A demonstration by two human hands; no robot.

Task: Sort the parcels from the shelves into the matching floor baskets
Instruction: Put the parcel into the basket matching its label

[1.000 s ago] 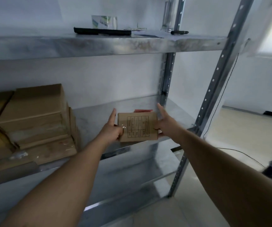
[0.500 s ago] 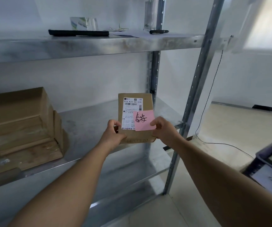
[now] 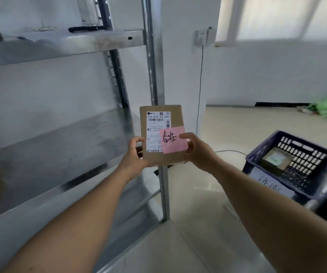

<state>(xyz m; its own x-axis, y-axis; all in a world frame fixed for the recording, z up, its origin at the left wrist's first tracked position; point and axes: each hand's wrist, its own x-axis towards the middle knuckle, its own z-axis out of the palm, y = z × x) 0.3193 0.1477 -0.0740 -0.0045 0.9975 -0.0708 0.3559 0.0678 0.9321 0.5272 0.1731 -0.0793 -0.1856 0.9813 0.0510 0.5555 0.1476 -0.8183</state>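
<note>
— Fixtures?
— Steel shelving rack [image 3: 154, 75] at left; blue floor basket [image 3: 254, 159] near right.
— Parcel?
— Cardboard parcel [image 3: 175, 118] held upright in front of the rack post. Left hand [image 3: 135, 156] and right hand [image 3: 198, 152] grip its lower sides; pink note [image 3: 173, 140] on its face.

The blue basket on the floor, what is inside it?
One brown parcel lies inside the blue basket. The basket's near wall covers part of the bottom, so anything lying there cannot be seen.
</note>
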